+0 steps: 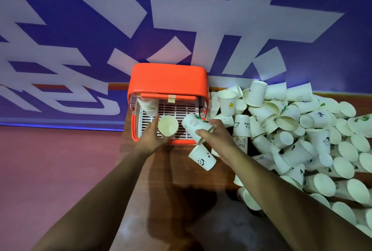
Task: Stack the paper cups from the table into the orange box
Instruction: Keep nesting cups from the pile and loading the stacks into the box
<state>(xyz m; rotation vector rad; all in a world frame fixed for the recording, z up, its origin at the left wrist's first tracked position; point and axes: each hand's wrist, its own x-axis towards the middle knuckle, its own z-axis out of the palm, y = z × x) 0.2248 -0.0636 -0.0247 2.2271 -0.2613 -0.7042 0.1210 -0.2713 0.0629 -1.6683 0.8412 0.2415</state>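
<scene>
- The orange box (pixel 168 76) is standing open at the far edge of the bench (pixel 171 172), against the wall, showing a white slatted tray (pixel 179 109) on its floor.
- A stack of paper cups (pixel 149 106) is sitting upright in the box's back left corner, mouths facing up.
- The left hand (pixel 150 139) is holding a single paper cup (pixel 167 126) over the front of the box, mouth up; its grip is clamped on the cup, fingers and thumb curling round the wall.
- The right hand (pixel 216 135) is holding a second cup (pixel 194 124) at the box's front right corner, tipped on its side with the base pointing into the box; its grip is clamped on this cup near the rim.
- A panda-printed cup (pixel 202 158) is lying tilted on the bench just in front of the box's right corner, beneath the right hand.
- A big heap of loose cups (pixel 302 129) is spreading over the bench to the right of the box, touching its right wall; most are lying on their sides, and one with a yellow star (pixel 227 102) is standing upright close to the box.
- A strip of tape (pixel 171 98) is sticking to the orange bar across the back of the box's opening.
- Behind the box, a blue wall (pixel 80 19) with large white characters is filling the background.
- To the left of the box, a reddish floor (pixel 50 160) is showing below the wall.
</scene>
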